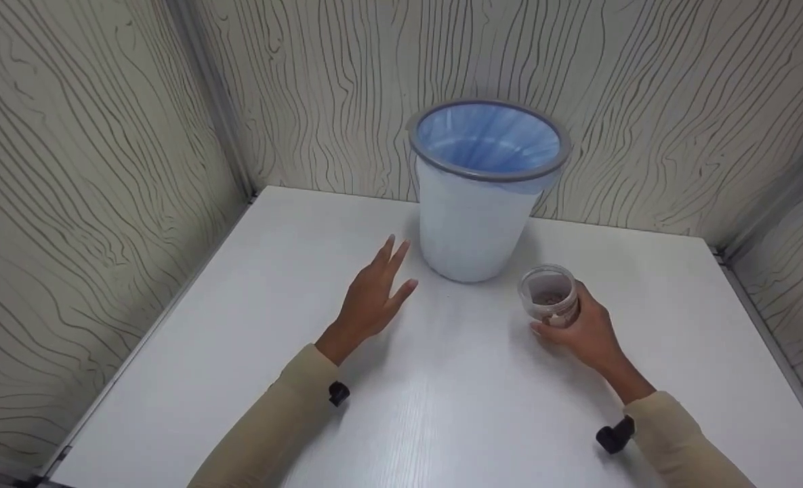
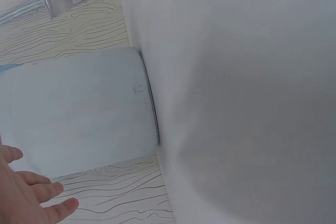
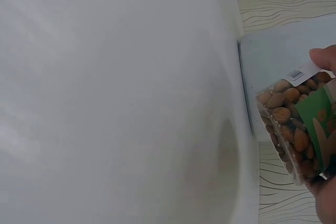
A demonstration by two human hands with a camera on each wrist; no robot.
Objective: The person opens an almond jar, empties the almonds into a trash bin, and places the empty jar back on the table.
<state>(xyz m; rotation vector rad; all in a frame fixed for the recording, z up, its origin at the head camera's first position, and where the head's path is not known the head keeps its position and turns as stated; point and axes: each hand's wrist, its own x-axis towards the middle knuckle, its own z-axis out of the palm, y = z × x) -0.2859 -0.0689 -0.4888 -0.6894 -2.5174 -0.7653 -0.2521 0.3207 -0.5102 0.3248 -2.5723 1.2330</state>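
Observation:
A white waste bin (image 1: 472,224) lined with a blue bag stands at the back middle of the white table (image 1: 252,339). My right hand (image 1: 581,331) grips a clear plastic jar of almonds (image 1: 549,295), lidless, standing on the table just right of the bin. In the right wrist view the jar (image 3: 299,129) shows its nuts and a green label, with the bin (image 3: 283,77) behind it. My left hand (image 1: 374,295) hovers with straight fingers a little left of the bin, holding nothing. The left wrist view shows those fingers (image 2: 31,195) near the bin's wall (image 2: 79,108).
Wood-grain panels wall the table at the back and both sides. Bare tabletop lies in front of the hands and to the left. Black wrist-camera mounts sit on both sleeves (image 1: 337,393) (image 1: 614,434).

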